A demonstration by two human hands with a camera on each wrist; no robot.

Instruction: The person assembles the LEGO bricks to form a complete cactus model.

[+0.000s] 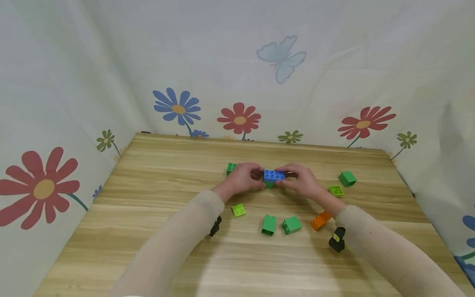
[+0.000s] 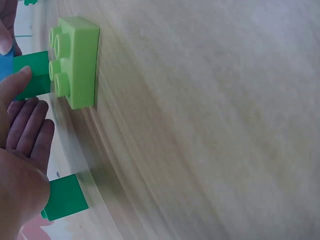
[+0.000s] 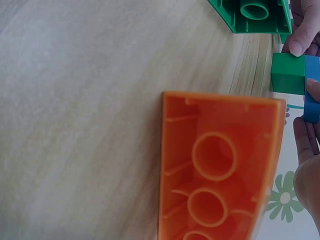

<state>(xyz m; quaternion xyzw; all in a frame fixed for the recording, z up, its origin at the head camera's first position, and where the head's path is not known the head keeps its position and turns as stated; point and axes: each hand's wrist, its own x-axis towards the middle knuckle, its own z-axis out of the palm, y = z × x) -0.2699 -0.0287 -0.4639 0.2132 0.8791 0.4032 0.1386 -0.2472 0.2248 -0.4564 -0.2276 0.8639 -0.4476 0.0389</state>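
Note:
A blue building brick (image 1: 274, 175) with studs on top sits on a green brick (image 1: 269, 185) near the middle of the table, overhanging it to the right. With thumb and fingers on opposite sides, my left hand (image 1: 242, 179) pinches the green brick (image 2: 40, 82), as the left wrist view shows. My right hand (image 1: 301, 180) pinches the overhanging end of the blue brick (image 3: 311, 111). Another green brick (image 1: 231, 168) stands behind the left hand, partly hidden by it. Some of the far fingers are hidden behind the bricks.
Nearer me lie a lime brick (image 1: 238, 210), two green bricks, upright (image 1: 269, 225) and tipped (image 1: 291, 225), and an orange brick (image 1: 320, 220). At right are a green brick (image 1: 347, 178) and a lime one (image 1: 336, 191). A patterned curtain (image 1: 208, 62) borders the wooden table (image 1: 167, 165).

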